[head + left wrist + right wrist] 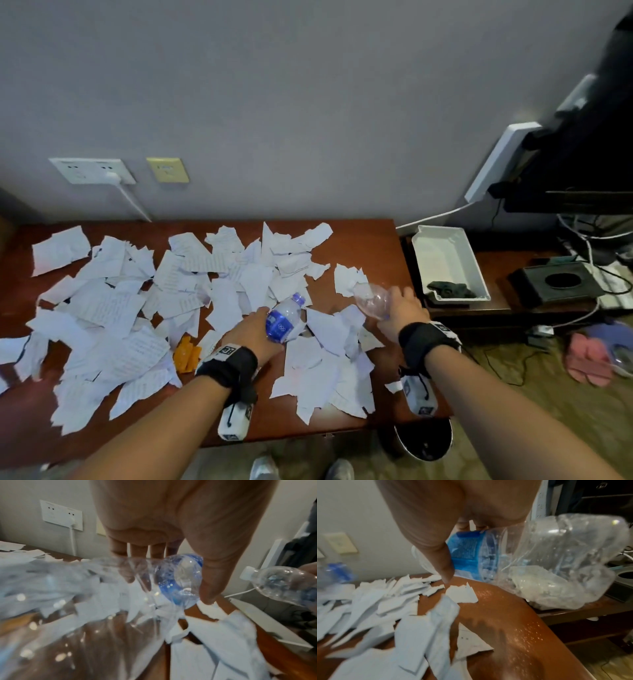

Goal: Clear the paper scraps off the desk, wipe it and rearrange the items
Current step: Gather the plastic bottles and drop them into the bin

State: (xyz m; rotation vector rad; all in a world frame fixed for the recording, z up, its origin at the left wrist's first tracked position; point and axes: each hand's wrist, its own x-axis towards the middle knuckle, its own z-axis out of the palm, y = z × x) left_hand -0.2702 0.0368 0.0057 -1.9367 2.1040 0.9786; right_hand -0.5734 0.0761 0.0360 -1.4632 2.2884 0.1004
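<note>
Head view: the left hand (255,330) grips a blue-capped bottle (284,320) and the right hand (402,308) a white-capped bottle (281,582), over paper scraps (137,308) littering the tabletop (370,246). Either thin bottle could slip and scatter scraps floorward.

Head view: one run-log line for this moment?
left hand: grips blue-capped bottle | right hand: grips white-capped bottle | paper scraps: spread across desk
</note>
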